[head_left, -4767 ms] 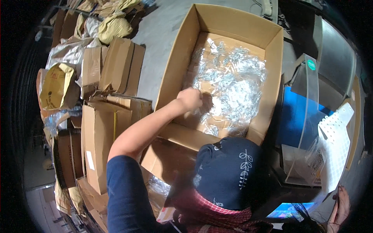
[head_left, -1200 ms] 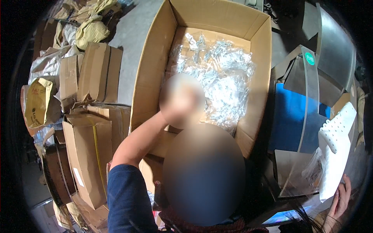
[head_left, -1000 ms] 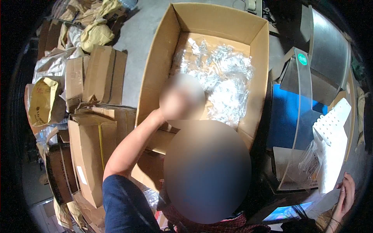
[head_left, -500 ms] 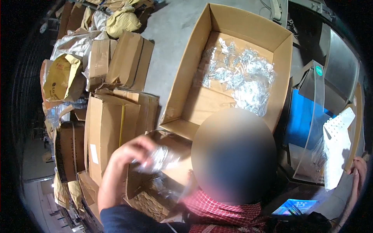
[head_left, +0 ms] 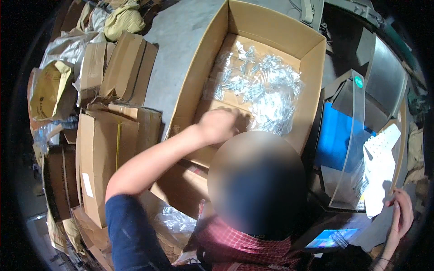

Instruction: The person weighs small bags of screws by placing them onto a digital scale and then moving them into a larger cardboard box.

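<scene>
My left hand [head_left: 221,125], at the end of a navy sleeve, reaches over the near left part of a large open cardboard box [head_left: 187,108]. Its fingers curl down, and whatever is in them is hidden. Just beyond it in the box lie several clear plastic bags of screws [head_left: 273,101]. Far right, my right hand [head_left: 400,212] has its fingers stretched and apart, beside the lower edge of a white perforated sheet [head_left: 382,165]. Clear plastic bags [head_left: 174,221] show inside a smaller open carton [head_left: 185,180] below my left forearm. A round blur covers the middle foreground.
Taped cartons [head_left: 101,158] stack up on the left, with yellowish sacks [head_left: 124,22] behind. On the right stands a machine with a clear panel [head_left: 352,149], a blue part [head_left: 335,135] and a lit screen [head_left: 332,238]. Red checked cloth [head_left: 239,235] is at the bottom.
My left hand has moved from above the smaller carton, where it held a clear bag, into the large box. My right hand has moved slightly down and left. The whole view has shifted.
</scene>
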Demonstrator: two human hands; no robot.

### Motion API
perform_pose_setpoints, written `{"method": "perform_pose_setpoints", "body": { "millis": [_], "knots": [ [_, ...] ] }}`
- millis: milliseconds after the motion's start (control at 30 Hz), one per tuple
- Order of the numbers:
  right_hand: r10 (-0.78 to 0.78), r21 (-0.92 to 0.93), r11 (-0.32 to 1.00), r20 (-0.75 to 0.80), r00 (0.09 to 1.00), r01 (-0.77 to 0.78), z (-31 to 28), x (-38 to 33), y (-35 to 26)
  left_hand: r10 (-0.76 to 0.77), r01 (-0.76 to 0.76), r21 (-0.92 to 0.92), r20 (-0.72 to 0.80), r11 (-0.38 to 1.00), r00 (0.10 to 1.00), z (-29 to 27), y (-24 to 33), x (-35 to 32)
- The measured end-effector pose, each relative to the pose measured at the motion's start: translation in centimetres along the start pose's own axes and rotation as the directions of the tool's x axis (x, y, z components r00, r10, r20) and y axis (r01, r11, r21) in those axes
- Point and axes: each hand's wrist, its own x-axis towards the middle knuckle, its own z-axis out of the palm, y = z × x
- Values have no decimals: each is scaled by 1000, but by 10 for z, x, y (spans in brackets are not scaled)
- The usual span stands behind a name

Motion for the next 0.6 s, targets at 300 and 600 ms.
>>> {"method": "perform_pose_setpoints", "body": {
  "millis": [300,600],
  "knots": [
    [113,73,991,38,993,-115,-9,-40,35,185,51,-639,296,767,937,124,-76,59],
    [440,197,895,-251,862,-400,17,-32,12,68,416,-908,413,-41,908,51,-52,74]
  ]
}}
